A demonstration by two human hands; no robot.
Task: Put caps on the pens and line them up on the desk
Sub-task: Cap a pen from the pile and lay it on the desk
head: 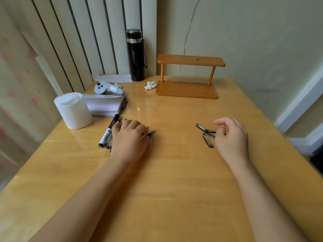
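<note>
left hand [130, 137] lies flat, palm down, fingers spread over a bunch of uncapped pens [148, 133], tips poking out past the fingertips toward the far side; it presses on them, not closed round any that i can see. right hand [230, 135] hovers loosely curled, fingers half bent, just beside the loose caps [207, 135] scattered on the desk [174, 180], and whether a fingertip is touching one i cannot tell. pens left, caps right, well apart. the risk as i read it: those round barrels could roll out from under a flat palm, and the bare tips could mark the wood or the fingers. the small clear caps lie crossed over each other, so a pinch may drag two at once or flick one away. a capped marker [109, 132] sits just beside the left hand and could get swept along. further back, a paper roll [73, 110] and a grey pouch [104, 105] crowd the left side; a black flask [135, 55], white controller [108, 88], crumpled tissue [150, 85] and wooden shelf [188, 77] stand at the far edge. the near middle looks open for the row.
</note>
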